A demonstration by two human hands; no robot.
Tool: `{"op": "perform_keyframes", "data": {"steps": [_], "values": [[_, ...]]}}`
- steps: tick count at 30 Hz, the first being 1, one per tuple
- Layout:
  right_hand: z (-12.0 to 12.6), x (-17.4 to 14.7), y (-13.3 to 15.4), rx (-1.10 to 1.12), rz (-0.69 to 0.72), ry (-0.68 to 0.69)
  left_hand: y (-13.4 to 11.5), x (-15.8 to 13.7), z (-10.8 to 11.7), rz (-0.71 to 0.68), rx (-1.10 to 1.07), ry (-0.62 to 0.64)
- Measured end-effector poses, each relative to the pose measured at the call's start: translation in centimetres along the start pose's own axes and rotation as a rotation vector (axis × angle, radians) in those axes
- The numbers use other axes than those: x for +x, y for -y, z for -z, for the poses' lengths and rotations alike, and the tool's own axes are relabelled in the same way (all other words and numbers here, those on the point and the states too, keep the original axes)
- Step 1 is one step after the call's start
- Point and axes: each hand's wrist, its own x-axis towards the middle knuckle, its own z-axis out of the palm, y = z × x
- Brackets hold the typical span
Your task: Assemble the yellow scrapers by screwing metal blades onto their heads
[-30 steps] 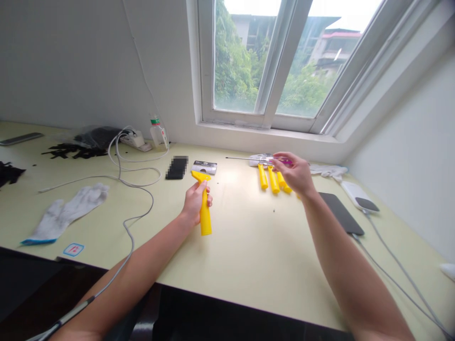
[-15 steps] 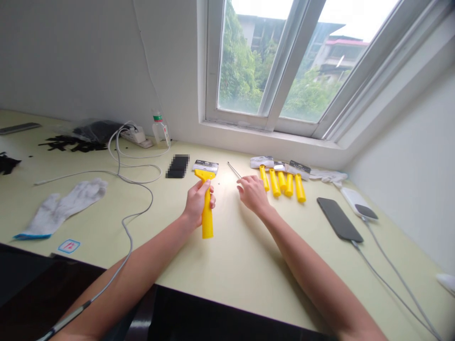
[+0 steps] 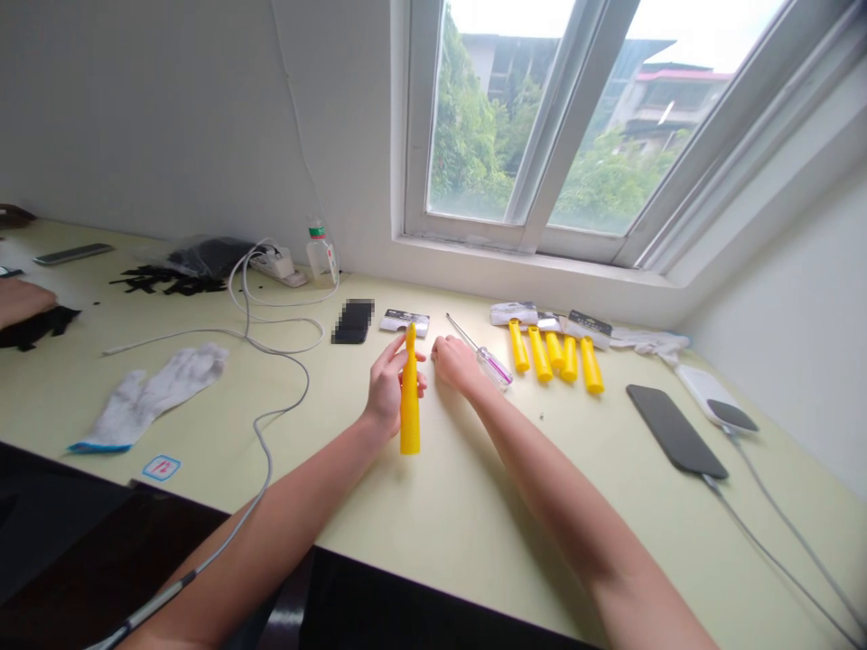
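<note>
My left hand (image 3: 388,390) is closed around the ribbed handle of a yellow scraper (image 3: 410,411), held upright above the table and seen edge-on. My right hand (image 3: 455,363) rests low over the tabletop just right of it, its fingertips drawn together on the surface; whatever they pinch is hidden. A screwdriver (image 3: 494,366) with a clear and purple handle lies right beside that hand, apart from it. Behind the scraper lies a packaged blade card (image 3: 405,322). A tiny metal piece (image 3: 541,416), perhaps a screw, lies right of my right forearm.
Several yellow scrapers (image 3: 540,354) lie in a row at right, near a phone (image 3: 677,431) and a white power bank (image 3: 716,397). At left are a white glove (image 3: 153,397), a looping cable (image 3: 308,370), a bottle (image 3: 321,257) and black strips (image 3: 169,280). Another person's hand (image 3: 23,302) shows far left.
My right hand has let go of the screwdriver, now lying on the table, and moved left to the tabletop beside the scraper. My left hand has turned the scraper edge-on. The view has shifted slightly left.
</note>
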Motion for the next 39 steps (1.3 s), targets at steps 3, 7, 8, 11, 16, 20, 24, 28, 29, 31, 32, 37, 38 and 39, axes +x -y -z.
{"op": "perform_keyframes", "data": {"steps": [3, 7, 8, 11, 16, 20, 24, 28, 29, 31, 32, 37, 38, 39], "values": [[0.2, -0.7, -0.4, 0.065, 0.047, 0.035, 0.0, -0.3, -0.3, -0.068, 0.065, 0.015], [1.1, -2.0, -1.2, 0.189, 0.112, 0.003, 0.2, -0.8, -0.7, -0.196, 0.250, 0.045], [1.6, -2.4, -1.7, 0.222, 0.110, -0.026, 0.3, -1.0, -0.8, -0.232, 0.298, 0.040], [4.3, -3.9, -3.2, 0.316, 0.063, -0.147, 0.4, -1.4, -1.0, -0.311, 0.392, 0.001], [9.0, -7.2, -3.9, 0.625, 0.150, -0.413, 0.4, -1.8, -0.9, -0.360, 0.504, -0.023], [9.2, -8.5, -2.0, 0.557, 0.306, -0.377, 0.4, -1.8, -0.9, -0.376, 0.571, -0.015], [7.6, -8.2, -1.0, 0.455, 0.384, -0.393, 0.6, -1.6, -0.8, -0.372, 0.630, 0.003], [6.9, -8.0, -1.3, 0.368, 0.394, -0.416, 0.7, -1.6, -0.7, -0.378, 0.662, 0.029], [6.8, -8.0, -1.3, 0.353, 0.386, -0.416, 0.7, -1.6, -0.7, -0.379, 0.679, 0.034], [6.8, -8.1, -1.3, 0.333, 0.370, -0.419, 0.7, -1.6, -0.6, -0.375, 0.721, 0.040], [6.7, -8.1, -1.3, 0.326, 0.367, -0.420, 0.7, -1.6, -0.7, -0.371, 0.737, 0.040], [6.4, -8.0, -1.3, 0.335, 0.363, -0.447, 0.8, -1.4, -0.5, -0.376, 0.806, 0.040], [6.3, -7.9, -1.4, 0.344, 0.362, -0.459, 0.9, -1.3, -0.4, -0.386, 0.830, 0.043], [6.2, -7.9, -1.4, 0.351, 0.362, -0.470, 1.0, -1.3, -0.3, -0.395, 0.854, 0.047]]}}
